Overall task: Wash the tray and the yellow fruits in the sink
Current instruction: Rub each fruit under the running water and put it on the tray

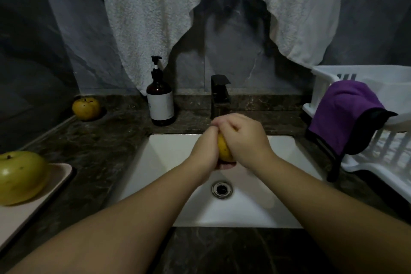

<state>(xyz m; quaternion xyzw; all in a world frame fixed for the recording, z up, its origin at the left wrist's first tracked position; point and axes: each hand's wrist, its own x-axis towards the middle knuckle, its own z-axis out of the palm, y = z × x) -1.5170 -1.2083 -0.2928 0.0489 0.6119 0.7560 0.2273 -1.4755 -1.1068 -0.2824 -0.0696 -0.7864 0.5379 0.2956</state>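
Your forearms reach in from six o'clock and meet over the sink (pixel 169 147), just under the black faucet (pixel 219 95) at twelve, so the fruit sits where water would fall; whether water runs, you cannot tell here. Your left hand (pixel 205 151) and right hand (pixel 244 140) both wrap the yellow fruit (pixel 224 148), each grip clenched around it from its own side, the fingers meeting on top: that hold looks suited to rubbing the skin all round. At nine o'clock the tray (pixel 33 204) lies on the desk with a greenish-yellow fruit (pixel 21 177) on it, and a third fruit (pixel 86 108) waits at ten, near the soap bottle (pixel 160 100). By that layout you likely have two fruits and the tray left to wash. At three o'clock stands a white rack (pixel 378 147) with a purple cloth (pixel 342 115) draped over it, a likely place for draining
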